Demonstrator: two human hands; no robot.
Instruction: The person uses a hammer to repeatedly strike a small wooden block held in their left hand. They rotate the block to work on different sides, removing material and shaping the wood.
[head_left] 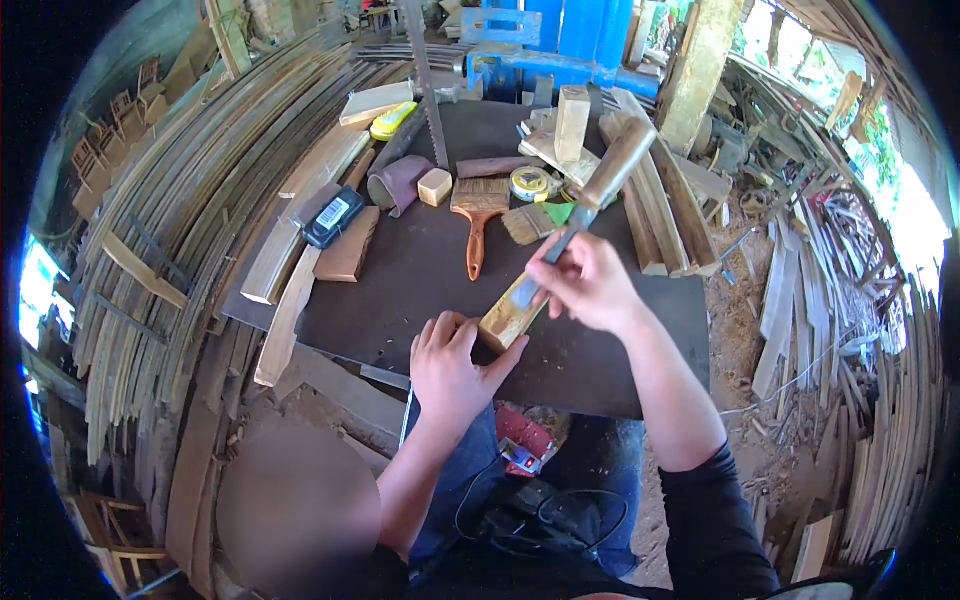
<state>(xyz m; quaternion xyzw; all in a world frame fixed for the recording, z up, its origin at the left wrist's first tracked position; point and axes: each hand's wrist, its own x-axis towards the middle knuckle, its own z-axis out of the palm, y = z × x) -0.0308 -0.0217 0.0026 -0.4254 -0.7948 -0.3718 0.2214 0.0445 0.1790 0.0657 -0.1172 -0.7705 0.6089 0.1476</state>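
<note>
My right hand [590,280] pinches the metal shank of a chisel [618,165], whose thick wooden handle points up and away to the right. The flat blade rests along the top of a short wooden block [508,322]. At the block's near end, my left hand [450,365] grips it with the thumb at the front corner and curled fingers on the left side. The block lies on the dark tabletop [380,310]. Just beyond it are an orange-handled paintbrush [478,225], a second brush [530,224] and a yellow tape measure [530,183].
Left on the table are a dark device with a label [333,218], a brown block [347,247], sandpaper [398,185] and a small wooden cube [435,187]. A saw blade [425,85] stands upright at the back. Wooden strips [665,215] line the right edge.
</note>
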